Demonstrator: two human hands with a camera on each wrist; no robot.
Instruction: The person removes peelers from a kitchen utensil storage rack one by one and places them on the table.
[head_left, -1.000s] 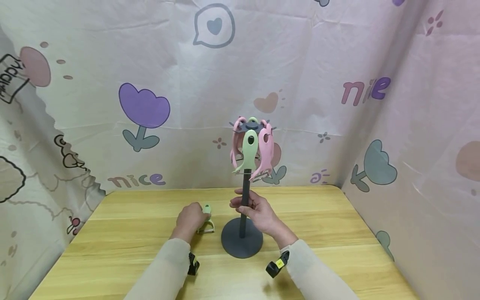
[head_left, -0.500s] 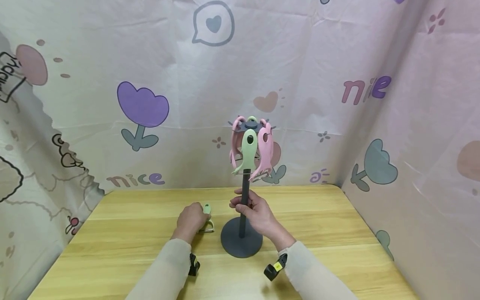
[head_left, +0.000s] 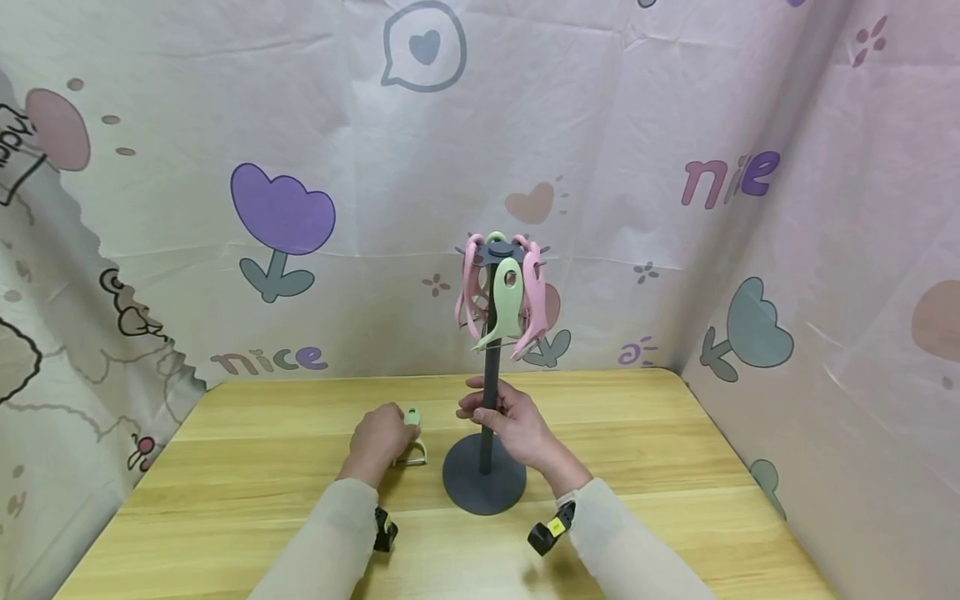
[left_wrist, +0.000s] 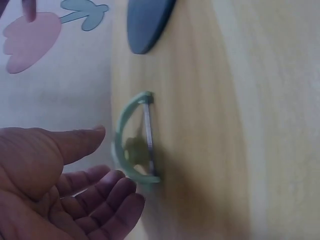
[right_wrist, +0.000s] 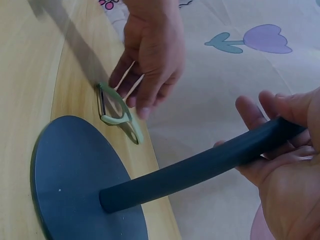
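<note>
A light green Y-shaped peeler [head_left: 412, 418] lies on the wooden table, its metal blade [left_wrist: 149, 132] facing the front. My left hand [head_left: 377, 439] is just beside and over it, thumb and fingers apart in the left wrist view; whether a finger touches the peeler I cannot tell. To the right stands a dark grey rack with a round base [head_left: 468, 492] and an upright pole [right_wrist: 180, 175]. My right hand [head_left: 521, 427] holds that pole, thumb in front and fingers behind. From the rack's top hooks hang a green peeler [head_left: 507, 304] and several pink peelers [head_left: 535, 292], partly overlapping.
The wooden table [head_left: 637, 467] reaches back to a printed cloth backdrop [head_left: 360, 167], which also closes off both sides. Black cameras sit on both wrists, the left wrist camera [head_left: 385, 531] and the right wrist camera [head_left: 547, 533].
The rack's top has turned slightly, so the front green peeler has swung to the right and the pink ones have shifted. Both hands stay nearly where they were.
</note>
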